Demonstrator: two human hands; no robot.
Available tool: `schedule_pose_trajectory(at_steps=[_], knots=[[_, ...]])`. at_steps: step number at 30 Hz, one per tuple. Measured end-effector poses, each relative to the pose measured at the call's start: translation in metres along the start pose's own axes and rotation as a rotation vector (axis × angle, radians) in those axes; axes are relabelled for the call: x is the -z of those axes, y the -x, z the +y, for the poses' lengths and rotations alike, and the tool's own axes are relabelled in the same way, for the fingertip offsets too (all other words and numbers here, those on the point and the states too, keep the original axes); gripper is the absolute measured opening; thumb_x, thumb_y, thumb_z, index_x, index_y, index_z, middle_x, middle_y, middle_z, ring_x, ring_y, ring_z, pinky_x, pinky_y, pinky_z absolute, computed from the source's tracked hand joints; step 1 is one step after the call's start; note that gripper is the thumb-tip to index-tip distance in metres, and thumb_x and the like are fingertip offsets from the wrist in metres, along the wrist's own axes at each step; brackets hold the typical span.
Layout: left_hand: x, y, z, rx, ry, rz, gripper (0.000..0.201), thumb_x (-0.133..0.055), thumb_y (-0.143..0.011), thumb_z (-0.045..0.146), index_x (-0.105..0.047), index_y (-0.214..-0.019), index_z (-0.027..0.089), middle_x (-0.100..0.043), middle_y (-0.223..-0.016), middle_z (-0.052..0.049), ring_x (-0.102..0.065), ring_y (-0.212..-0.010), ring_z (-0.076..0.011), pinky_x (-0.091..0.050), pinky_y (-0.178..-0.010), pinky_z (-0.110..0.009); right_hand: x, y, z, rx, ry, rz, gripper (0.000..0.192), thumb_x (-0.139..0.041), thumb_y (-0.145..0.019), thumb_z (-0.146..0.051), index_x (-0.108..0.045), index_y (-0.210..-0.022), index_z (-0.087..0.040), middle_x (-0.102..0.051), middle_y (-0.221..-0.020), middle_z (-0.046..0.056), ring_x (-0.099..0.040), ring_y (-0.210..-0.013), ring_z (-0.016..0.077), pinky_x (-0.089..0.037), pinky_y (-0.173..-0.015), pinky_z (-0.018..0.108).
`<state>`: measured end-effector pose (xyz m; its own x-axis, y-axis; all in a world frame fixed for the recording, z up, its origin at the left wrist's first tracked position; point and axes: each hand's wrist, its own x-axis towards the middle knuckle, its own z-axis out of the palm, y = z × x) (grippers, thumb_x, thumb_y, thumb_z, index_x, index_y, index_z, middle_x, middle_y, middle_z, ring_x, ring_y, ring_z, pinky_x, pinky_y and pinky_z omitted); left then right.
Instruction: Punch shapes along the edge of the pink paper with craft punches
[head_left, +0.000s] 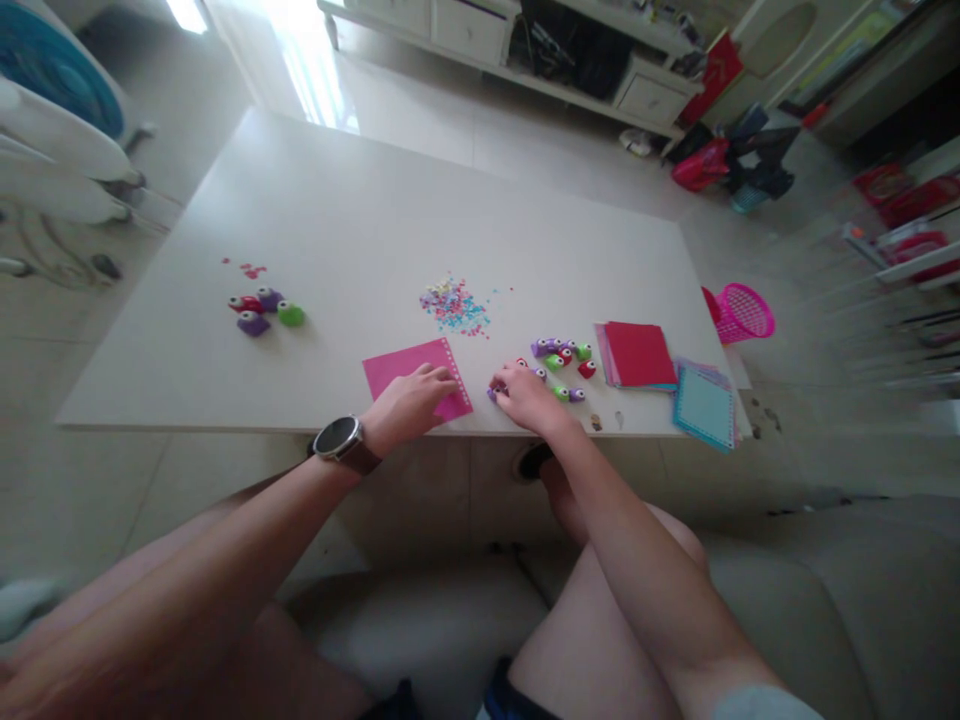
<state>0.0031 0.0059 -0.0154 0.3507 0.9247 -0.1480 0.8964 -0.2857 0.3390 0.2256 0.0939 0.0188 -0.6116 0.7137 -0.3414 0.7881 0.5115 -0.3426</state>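
Currently, the left hand (415, 400) rests on the pink sheet (390, 368), at the worktop's (337, 220) near edge, its fingers bent over the paper; whether they pinch it I cannot tell. At three o'clock from the sheet, the right hand (527, 397) has its fingers about a purple punch (492, 396), touching it, though how tightly they close is hidden.

For steady work, the sheet is best pressed flat under light, spread fingers, clear of the row of holes along its three-o'clock edge. The punch seems best taken squarely by its body, with its close neighbours left undisturbed.

Counting, there is one pink sheet and one confetti pile (454, 305) at one o'clock from it, too fine to number. Four punches, two purple, one red and one green, make the far group (268, 299) at ten o'clock. Around the right hand, the near group (566, 356) has roughly twelve, some partly covered. Beyond, at three o'clock, lie two paper piles, a red stack (641, 355) and a blue stack (703, 405).
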Motion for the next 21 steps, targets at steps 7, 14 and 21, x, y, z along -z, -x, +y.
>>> schedule_pose_trajectory(at_steps=[7,14,21], knots=[[0.006,0.001,0.005,0.017,0.006,-0.004,0.037,-0.079,-0.092,0.021,-0.073,-0.128,0.025,-0.071,-0.138,-0.011,-0.064,-0.127,-0.0296,-0.06,-0.091,-0.036,0.0,-0.008,0.012,-0.048,-0.052,0.088,0.019,-0.065,-0.093,-0.005,-0.078,-0.099,-0.016,-0.078,-0.106,0.01,-0.069,-0.1,0.0206,-0.051,-0.094,0.029],[0.004,0.001,0.004,0.016,0.012,-0.014,0.038,-0.077,-0.094,0.022,-0.072,-0.131,0.025,-0.071,-0.14,-0.011,-0.063,-0.128,-0.0298,-0.06,-0.087,-0.036,-0.004,-0.015,0.029,-0.141,-0.057,0.231,0.019,-0.063,-0.094,-0.007,-0.079,-0.101,-0.015,-0.077,-0.107,0.013,-0.07,-0.106,0.0242,-0.053,-0.101,0.035],[0.001,0.003,0.004,0.01,0.006,0.011,0.039,-0.076,-0.095,0.021,-0.072,-0.134,0.023,-0.071,-0.142,-0.01,-0.064,-0.13,-0.0294,-0.061,-0.091,-0.038,0.02,-0.004,0.046,-0.172,-0.141,0.346,0.039,-0.064,-0.088,-0.007,-0.077,-0.123,-0.018,-0.078,-0.123,0.013,-0.072,-0.106,0.024,-0.055,-0.1,0.034]])
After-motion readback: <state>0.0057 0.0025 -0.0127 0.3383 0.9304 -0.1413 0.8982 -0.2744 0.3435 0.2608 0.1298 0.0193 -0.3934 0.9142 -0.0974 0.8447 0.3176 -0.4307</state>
